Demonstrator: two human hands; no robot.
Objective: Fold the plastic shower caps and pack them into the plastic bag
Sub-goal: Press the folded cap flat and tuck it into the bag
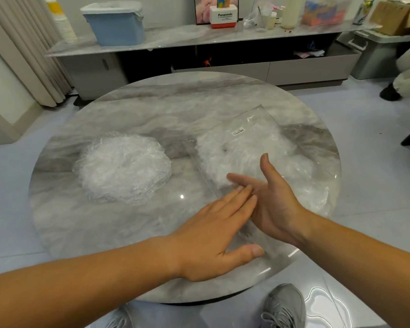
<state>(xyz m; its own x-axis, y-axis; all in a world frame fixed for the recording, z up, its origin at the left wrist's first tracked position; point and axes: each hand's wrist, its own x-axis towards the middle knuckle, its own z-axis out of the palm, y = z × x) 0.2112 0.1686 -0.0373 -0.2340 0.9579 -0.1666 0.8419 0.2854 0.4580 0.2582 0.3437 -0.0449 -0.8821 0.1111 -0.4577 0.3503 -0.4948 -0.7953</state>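
- At the near edge of the plastic bag [258, 143], the left hand [213, 237] and right hand [275, 204] are hovering, each grip apart, holding nothing.
- The loose shower caps [122, 168] are lying left of the bag.
- I'm guessing the slick bag is risking a slide off the desk [152, 102] if pushed unpinned.

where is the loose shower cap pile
Head view: the round pile of clear plastic shower caps sits left on the grey marble table, with the clear plastic bag to its right.

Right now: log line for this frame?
plastic bag: holds caps | shower caps: loose pile beside bag | left hand: open, at bag's near end | right hand: open, over bag
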